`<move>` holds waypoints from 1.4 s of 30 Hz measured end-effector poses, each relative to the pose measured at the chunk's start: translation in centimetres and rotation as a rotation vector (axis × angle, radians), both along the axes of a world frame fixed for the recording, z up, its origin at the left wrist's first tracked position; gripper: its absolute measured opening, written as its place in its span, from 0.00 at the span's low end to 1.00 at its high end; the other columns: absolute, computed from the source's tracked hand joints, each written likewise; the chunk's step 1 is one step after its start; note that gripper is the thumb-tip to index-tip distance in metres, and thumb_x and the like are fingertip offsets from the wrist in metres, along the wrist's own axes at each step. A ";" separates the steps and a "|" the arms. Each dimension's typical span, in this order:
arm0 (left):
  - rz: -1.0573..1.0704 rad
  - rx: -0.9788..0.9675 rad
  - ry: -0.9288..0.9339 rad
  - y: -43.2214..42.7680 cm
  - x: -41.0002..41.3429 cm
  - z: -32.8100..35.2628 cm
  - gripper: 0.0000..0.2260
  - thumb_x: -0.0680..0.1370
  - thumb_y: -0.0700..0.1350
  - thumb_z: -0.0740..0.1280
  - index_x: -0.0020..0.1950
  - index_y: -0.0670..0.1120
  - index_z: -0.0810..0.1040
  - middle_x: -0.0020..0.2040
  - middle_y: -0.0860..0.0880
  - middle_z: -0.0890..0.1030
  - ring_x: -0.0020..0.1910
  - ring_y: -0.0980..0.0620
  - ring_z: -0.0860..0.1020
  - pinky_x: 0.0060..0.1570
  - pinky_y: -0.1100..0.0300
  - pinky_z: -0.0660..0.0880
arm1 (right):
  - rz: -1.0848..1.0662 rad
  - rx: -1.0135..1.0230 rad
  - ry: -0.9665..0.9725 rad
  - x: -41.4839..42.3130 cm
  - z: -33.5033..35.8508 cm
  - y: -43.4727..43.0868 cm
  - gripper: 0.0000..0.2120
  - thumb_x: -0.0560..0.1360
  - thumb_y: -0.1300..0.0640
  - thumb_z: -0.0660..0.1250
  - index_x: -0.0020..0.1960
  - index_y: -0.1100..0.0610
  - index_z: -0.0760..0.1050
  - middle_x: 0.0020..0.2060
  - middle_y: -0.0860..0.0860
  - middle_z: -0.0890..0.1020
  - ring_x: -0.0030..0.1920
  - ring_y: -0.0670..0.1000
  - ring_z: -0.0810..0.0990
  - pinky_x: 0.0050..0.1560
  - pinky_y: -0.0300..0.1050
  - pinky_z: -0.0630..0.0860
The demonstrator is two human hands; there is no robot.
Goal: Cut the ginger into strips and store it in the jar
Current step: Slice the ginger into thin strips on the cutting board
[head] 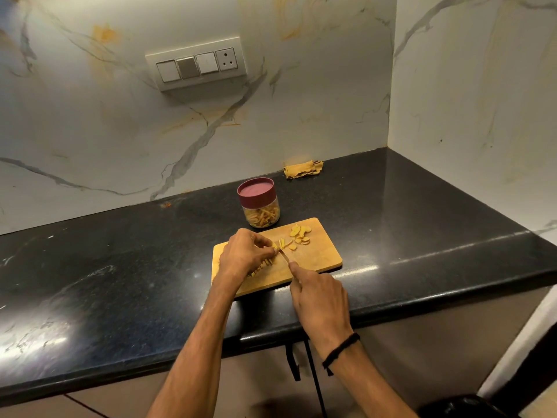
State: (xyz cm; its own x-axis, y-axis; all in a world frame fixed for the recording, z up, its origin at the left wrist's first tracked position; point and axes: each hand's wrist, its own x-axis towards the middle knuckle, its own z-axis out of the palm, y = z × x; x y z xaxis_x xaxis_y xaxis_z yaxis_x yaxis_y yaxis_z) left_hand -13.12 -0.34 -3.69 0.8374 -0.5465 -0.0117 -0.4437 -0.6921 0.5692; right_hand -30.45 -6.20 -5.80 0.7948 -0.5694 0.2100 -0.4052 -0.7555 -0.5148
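On the wooden cutting board [319, 254] we record both hands at work. The left hand [244, 254] lies knuckles up, its fingers curled down and pinching a small piece of ginger [275, 245] against the board at the fingertips. Beneath this hand, toward its wrist, we note cut ginger strips [265, 263], partly hidden by the palm.

The right hand [316, 294] is wrapped round the handle of a knife [283, 255], forefinger laid along the back of the blade; the handle itself is hidden inside the grip. The blade runs forward from that forefinger and ends just beside the left fingertips. We cannot tell whether the edge touches the piece. A dark band [340, 349] circles the right wrist.

Beyond the right hand, on the far part of the board, lies a small heap of uncut ginger slices [300, 235], apart from the blade. Beyond the left hand, just off the far edge of the board, a glass jar [262, 214] stands upright on the black tabletop [120, 282]. Its maroon lid [256, 191] is on and yellow strips show through the glass.

Further out past the jar, against the marble wall, we note a crumpled yellow cloth [303, 168]. A switch panel [197, 64] is mounted on the wall high above both hands
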 end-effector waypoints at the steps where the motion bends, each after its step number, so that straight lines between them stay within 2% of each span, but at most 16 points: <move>1: 0.000 0.000 0.003 0.0 0.0 0.0 0.11 0.75 0.47 0.75 0.57 0.47 0.85 0.56 0.51 0.84 0.42 0.60 0.77 0.37 0.67 0.70 | -0.008 0.023 -0.018 0.1 0.0 -0.2 0.19 0.84 0.50 0.54 0.74 0.44 0.63 0.45 0.48 0.79 0.40 0.46 0.71 0.40 0.39 0.66; 4: -0.002 -0.005 0.010 0.0 0.0 0.2 0.12 0.75 0.46 0.75 0.58 0.47 0.85 0.57 0.50 0.83 0.41 0.60 0.76 0.37 0.68 0.70 | -0.026 0.080 -0.056 0.2 0.0 -0.4 0.19 0.83 0.48 0.55 0.74 0.42 0.64 0.49 0.46 0.81 0.43 0.45 0.74 0.41 0.36 0.67; 8: -0.007 -0.004 0.015 0.1 0.0 0.3 0.12 0.75 0.46 0.75 0.58 0.46 0.85 0.57 0.50 0.83 0.41 0.61 0.76 0.37 0.68 0.69 | -0.042 0.096 -0.076 0.4 0.2 -0.4 0.19 0.83 0.49 0.55 0.74 0.43 0.64 0.50 0.47 0.81 0.47 0.46 0.78 0.43 0.37 0.69; 14: -0.006 -0.009 0.013 0.0 -0.1 0.3 0.12 0.75 0.46 0.75 0.58 0.47 0.84 0.57 0.50 0.83 0.41 0.61 0.75 0.38 0.67 0.71 | -0.035 0.081 -0.074 0.5 0.4 -0.3 0.20 0.83 0.48 0.54 0.75 0.42 0.62 0.50 0.46 0.81 0.43 0.44 0.75 0.42 0.36 0.67; 17: -0.010 -0.013 0.016 0.0 -0.2 0.5 0.12 0.76 0.45 0.75 0.58 0.46 0.84 0.58 0.49 0.83 0.40 0.61 0.75 0.39 0.67 0.72 | -0.044 0.068 -0.069 0.8 0.3 -0.3 0.20 0.83 0.48 0.54 0.75 0.43 0.62 0.51 0.46 0.81 0.48 0.46 0.78 0.46 0.38 0.71; 21: -0.014 -0.012 0.012 0.0 -0.2 0.4 0.12 0.76 0.45 0.75 0.58 0.46 0.84 0.59 0.49 0.82 0.41 0.61 0.75 0.41 0.66 0.72 | -0.065 0.073 -0.073 0.8 0.2 -0.3 0.20 0.83 0.48 0.54 0.75 0.43 0.62 0.50 0.47 0.82 0.48 0.46 0.78 0.48 0.40 0.73; 24: -0.014 -0.007 0.003 0.0 -0.2 0.4 0.12 0.76 0.44 0.75 0.58 0.46 0.85 0.60 0.49 0.82 0.42 0.60 0.75 0.46 0.64 0.73 | -0.070 0.079 -0.088 0.6 0.1 -0.4 0.20 0.83 0.48 0.54 0.75 0.43 0.63 0.50 0.46 0.82 0.45 0.45 0.76 0.44 0.38 0.70; 28: -0.010 -0.007 0.008 -0.1 -0.2 0.4 0.12 0.75 0.44 0.75 0.58 0.46 0.85 0.59 0.49 0.83 0.41 0.61 0.75 0.40 0.68 0.70 | -0.068 0.112 -0.108 0.2 0.3 -0.6 0.19 0.83 0.47 0.55 0.74 0.43 0.65 0.51 0.45 0.82 0.40 0.42 0.69 0.38 0.33 0.63; 34: 0.008 -0.017 0.002 -0.2 -0.1 0.3 0.10 0.75 0.45 0.76 0.55 0.45 0.86 0.55 0.49 0.84 0.41 0.60 0.76 0.38 0.68 0.69 | -0.067 0.126 -0.160 -0.5 0.2 -0.8 0.20 0.82 0.47 0.57 0.73 0.43 0.67 0.46 0.46 0.82 0.38 0.42 0.70 0.31 0.30 0.60; 38: 0.009 -0.007 0.005 -0.1 -0.1 0.3 0.10 0.75 0.45 0.76 0.55 0.45 0.86 0.55 0.49 0.84 0.42 0.60 0.77 0.42 0.66 0.71 | -0.061 0.103 -0.195 0.5 0.7 -0.9 0.20 0.82 0.48 0.57 0.73 0.43 0.66 0.47 0.46 0.83 0.39 0.42 0.70 0.38 0.32 0.64; 40: 0.006 0.001 0.006 -0.1 -0.1 0.4 0.10 0.75 0.45 0.75 0.56 0.46 0.86 0.55 0.49 0.84 0.42 0.60 0.76 0.44 0.65 0.71 | -0.041 0.083 -0.189 1.5 0.7 -1.0 0.20 0.82 0.48 0.57 0.73 0.43 0.67 0.47 0.47 0.83 0.38 0.42 0.70 0.36 0.33 0.63; 42: 0.002 0.003 0.005 -0.1 -0.1 0.4 0.10 0.75 0.45 0.75 0.56 0.46 0.85 0.56 0.50 0.84 0.41 0.61 0.76 0.41 0.67 0.70 | -0.030 0.067 -0.168 2.5 0.4 -1.2 0.19 0.82 0.48 0.57 0.73 0.43 0.68 0.47 0.47 0.83 0.38 0.43 0.72 0.36 0.34 0.63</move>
